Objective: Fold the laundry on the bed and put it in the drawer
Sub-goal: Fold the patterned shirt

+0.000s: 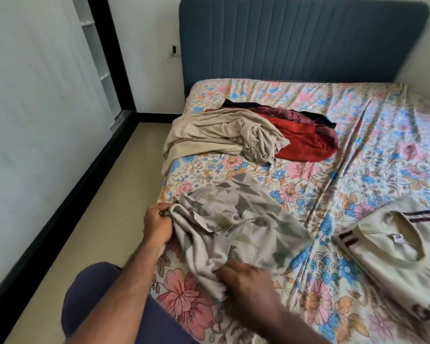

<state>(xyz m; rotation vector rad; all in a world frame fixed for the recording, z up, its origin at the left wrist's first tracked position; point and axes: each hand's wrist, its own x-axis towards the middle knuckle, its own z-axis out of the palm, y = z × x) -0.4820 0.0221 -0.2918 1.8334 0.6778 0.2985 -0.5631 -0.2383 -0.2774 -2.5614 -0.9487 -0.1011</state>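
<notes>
A grey button-up shirt with a green leaf print (236,219) lies rumpled on the near left of the bed (358,155). My left hand (158,223) grips its edge at the bed's left side. My right hand (243,276) pinches the cloth at the shirt's near end. A cream T-shirt with dark striped trim (395,242) lies flat to the right. Farther back sits a heap: a beige garment (221,135), a red one (301,140) and dark pieces behind them.
The bed has a floral sheet and a blue padded headboard (303,38). On the left runs a strip of beige floor (92,219) beside a white wardrobe with sliding doors (35,95). My knee in navy cloth (94,294) is at the bed's edge. No drawer is in view.
</notes>
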